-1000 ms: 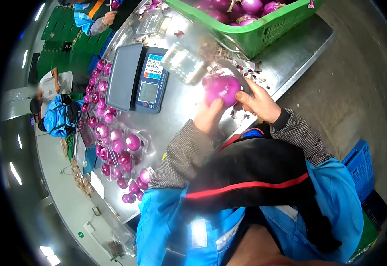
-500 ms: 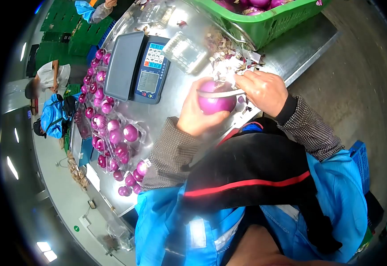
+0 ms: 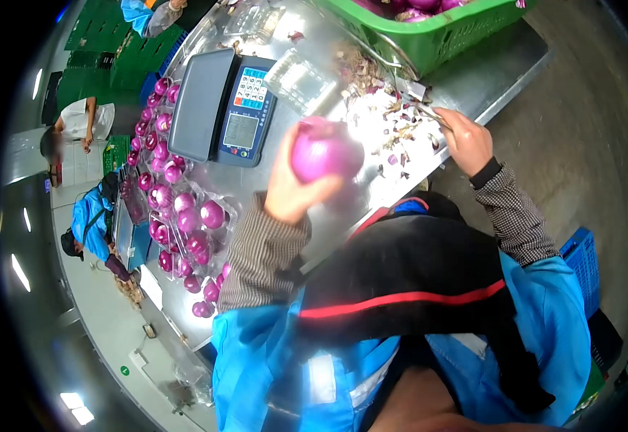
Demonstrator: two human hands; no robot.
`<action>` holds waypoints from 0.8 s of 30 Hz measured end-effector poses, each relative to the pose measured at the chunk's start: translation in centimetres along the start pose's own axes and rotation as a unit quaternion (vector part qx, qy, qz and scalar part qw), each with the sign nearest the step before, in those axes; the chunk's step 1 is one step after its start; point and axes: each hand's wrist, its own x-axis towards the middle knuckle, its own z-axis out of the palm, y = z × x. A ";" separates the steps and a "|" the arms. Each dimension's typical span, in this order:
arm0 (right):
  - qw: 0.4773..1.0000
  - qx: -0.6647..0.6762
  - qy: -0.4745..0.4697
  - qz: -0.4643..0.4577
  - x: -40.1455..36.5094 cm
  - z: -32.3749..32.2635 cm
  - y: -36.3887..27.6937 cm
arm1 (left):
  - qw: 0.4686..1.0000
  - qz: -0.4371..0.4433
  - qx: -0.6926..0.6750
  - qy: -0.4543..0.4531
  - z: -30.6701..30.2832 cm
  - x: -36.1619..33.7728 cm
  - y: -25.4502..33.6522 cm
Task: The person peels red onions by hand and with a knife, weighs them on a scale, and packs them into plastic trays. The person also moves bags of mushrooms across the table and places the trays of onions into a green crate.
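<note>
The left hand is raised just right of the scale, its fingers wrapped from below around a peeled purple onion, which is held clear of the steel table. The right hand is farther right of the scale, well apart from the onion, at the table's edge. Its fingers are clenched on a thin knife (only a blurred sliver of blade shows), which points back toward the scale. Peel scraps lie on the table between the onion and the knife. An empty clear tray sits just beside the scale's keypad. A green crate of onions stands beyond the scraps, up and to the right of the scale. Packs of purple onions lie below and to the left of the scale.
</note>
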 end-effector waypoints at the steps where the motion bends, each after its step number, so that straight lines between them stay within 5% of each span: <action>1: 0.999 0.014 -0.010 -0.027 0.2 -0.3 -1.9 | 0.997 -0.006 0.069 0.030 0.4 0.5 -0.3; 3: 0.996 0.051 -0.021 -0.071 0.8 -1.0 -5.5 | 0.972 0.037 0.229 0.029 -0.3 1.5 -3.1; 8: 0.991 0.009 -0.014 -0.134 2.3 -2.4 -9.5 | 0.927 0.056 0.363 0.074 1.2 1.7 -4.2; 18: 0.988 -0.023 -0.027 -0.150 3.2 -0.9 -8.0 | 0.981 -0.005 0.190 0.050 2.2 1.2 -3.3; 22: 0.984 -0.007 -0.015 -0.178 2.5 1.0 -4.6 | 0.954 0.041 0.295 0.034 1.4 0.9 -3.2; 23: 0.986 -0.089 -0.093 -0.109 2.1 1.1 -3.0 | 0.949 0.063 0.306 0.024 1.1 0.5 -2.9; 24: 0.992 -0.085 -0.072 -0.067 1.0 1.4 -1.0 | 0.943 0.086 0.320 0.013 0.9 0.2 -2.3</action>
